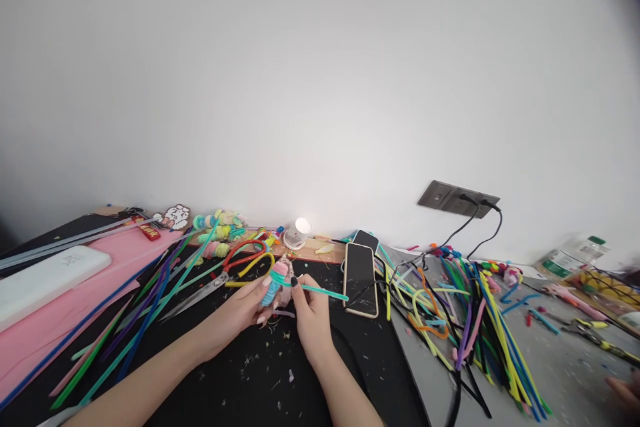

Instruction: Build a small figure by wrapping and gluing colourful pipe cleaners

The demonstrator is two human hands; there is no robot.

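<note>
My left hand (243, 310) is closed around a small coiled pipe-cleaner figure (277, 282) in pink and blue, held just above the black mat (260, 373). My right hand (311, 313) pinches a teal pipe cleaner (325, 291) that runs from the figure out to the right. The two hands are almost touching at the figure. Red- and yellow-handled scissors (220, 273) lie just left of my left hand.
Two phones (361, 269) lie right of my hands. A big heap of coloured pipe cleaners (475, 320) covers the grey table to the right, more lie on the left by pink paper (60, 310). A wall socket (453, 199) with cables, a small cup (297, 233), another person's fingers (625, 390).
</note>
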